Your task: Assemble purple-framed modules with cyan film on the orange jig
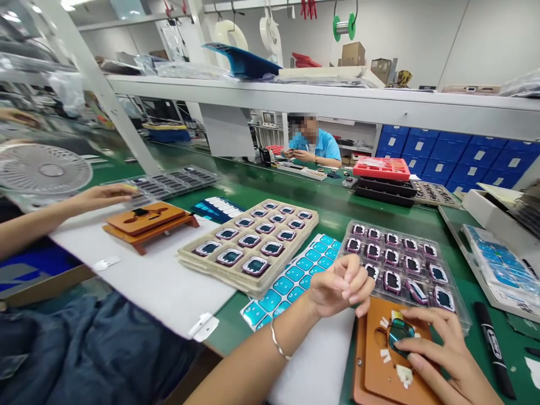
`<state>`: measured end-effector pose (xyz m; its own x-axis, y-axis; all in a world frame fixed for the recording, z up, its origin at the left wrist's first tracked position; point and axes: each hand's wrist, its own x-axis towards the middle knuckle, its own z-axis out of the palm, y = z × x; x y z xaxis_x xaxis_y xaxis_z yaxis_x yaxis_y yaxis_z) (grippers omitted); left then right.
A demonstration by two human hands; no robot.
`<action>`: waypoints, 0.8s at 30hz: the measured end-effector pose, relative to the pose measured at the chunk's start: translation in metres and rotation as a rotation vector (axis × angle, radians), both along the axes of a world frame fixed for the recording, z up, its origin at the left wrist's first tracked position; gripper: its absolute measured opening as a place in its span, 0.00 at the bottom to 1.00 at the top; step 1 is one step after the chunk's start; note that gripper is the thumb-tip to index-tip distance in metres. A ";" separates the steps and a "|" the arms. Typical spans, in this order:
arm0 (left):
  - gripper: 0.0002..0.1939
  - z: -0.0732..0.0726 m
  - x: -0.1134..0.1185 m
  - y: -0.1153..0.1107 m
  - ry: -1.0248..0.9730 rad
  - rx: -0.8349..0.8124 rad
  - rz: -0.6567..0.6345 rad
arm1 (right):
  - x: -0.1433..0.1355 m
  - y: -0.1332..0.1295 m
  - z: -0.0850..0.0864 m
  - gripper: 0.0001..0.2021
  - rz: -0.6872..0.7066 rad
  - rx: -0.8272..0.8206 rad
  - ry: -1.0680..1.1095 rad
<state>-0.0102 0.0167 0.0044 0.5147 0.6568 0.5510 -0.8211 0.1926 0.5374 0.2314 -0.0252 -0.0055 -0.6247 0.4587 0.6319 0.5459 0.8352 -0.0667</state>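
Teal-tinted lens part (400,332) seated on the brown fixture plate (382,368), under the right hand.

Right hand (442,360) lies over the plate at the bench's near edge, fingers spread, fingertips (415,358) pressing the part's edge; it presses rather than clamps. Left hand (341,287) hovers just beside the plate, fingers curled loosely together, pinching nothing that can be made out. Clear blister tray of dark-framed parts (400,264) sits just beyond the plate with every visible pocket filled; the beige tray of framed parts (253,242) to the left is likewise full. Sheet of blue film stickers (295,275) lies between the trays, apparently full. Judgement: work is at an early stage, one part on the fixture, the trays' contents pending. A co-worker's hand (101,197) rests near an orange jig (147,220) at left.
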 end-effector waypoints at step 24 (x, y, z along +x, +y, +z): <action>0.21 -0.002 0.001 0.001 0.022 0.123 -0.042 | 0.009 0.007 0.004 0.10 0.213 -0.031 -0.170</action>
<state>-0.0093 0.0181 0.0027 0.5530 0.5625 0.6147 -0.8016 0.1578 0.5767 0.2409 -0.0185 -0.0018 -0.8051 0.3231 0.4975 0.3636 0.9314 -0.0165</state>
